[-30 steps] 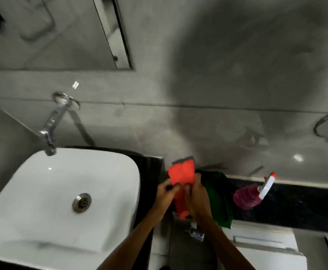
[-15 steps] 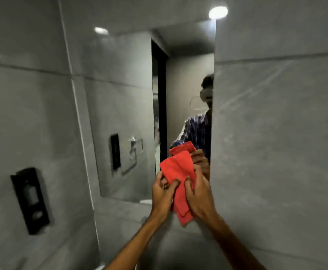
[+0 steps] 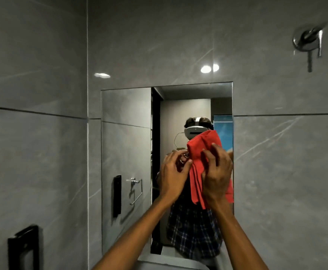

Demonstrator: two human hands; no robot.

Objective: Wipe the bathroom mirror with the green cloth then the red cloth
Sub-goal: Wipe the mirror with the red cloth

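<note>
Red cloth (image 3: 202,152) in both hands, before mirror (image 3: 126,152), grey tiles (image 3: 285,172) around

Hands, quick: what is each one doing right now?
Left hand: fingers loosely curled, at the red cloth's edge; actual grip cannot be told.
Right hand: holding the red cloth in front of the mirror.

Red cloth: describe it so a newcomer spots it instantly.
Find the rectangular mirror set into the grey tiled wall. In front of its right half, the right hand holds the red cloth, hanging in folds. It is the only bright red thing there.
</note>
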